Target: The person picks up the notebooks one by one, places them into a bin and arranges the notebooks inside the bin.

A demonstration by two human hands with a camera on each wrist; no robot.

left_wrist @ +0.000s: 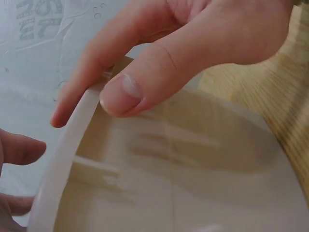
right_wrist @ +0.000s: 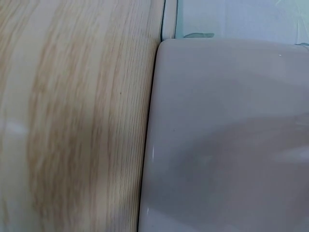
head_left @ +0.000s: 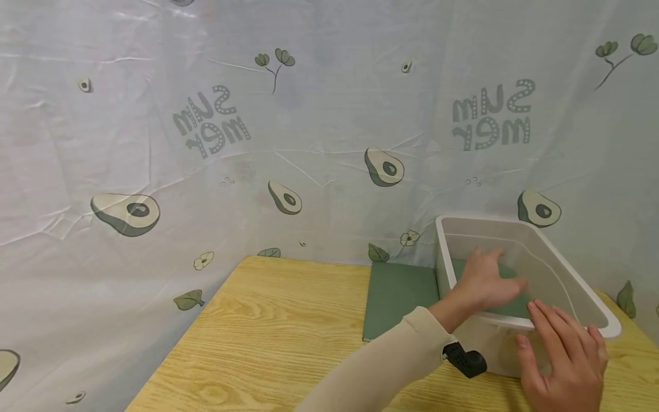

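Observation:
My left hand (head_left: 486,280) reaches over the front rim into a pale plastic bin (head_left: 566,266). Its fingers are spread, with nothing visible between them, above a flat green piece (head_left: 517,306) inside. Part of that piece is hidden behind the hand. My right hand (head_left: 563,355) grips the bin's front rim near the right corner. In the left wrist view, the right thumb (left_wrist: 123,94) lies against the outer wall while the fingers go over the rim. The right wrist view shows the bin's outer wall (right_wrist: 217,96), with no hand in sight.
A flat dark-green board or folder (head_left: 399,297) lies on the wood-grain table (head_left: 268,332), just left of the bin. Behind stands a pale curtain (head_left: 319,114) printed with avocados. A black wrist camera (head_left: 465,359) sits on the left wrist.

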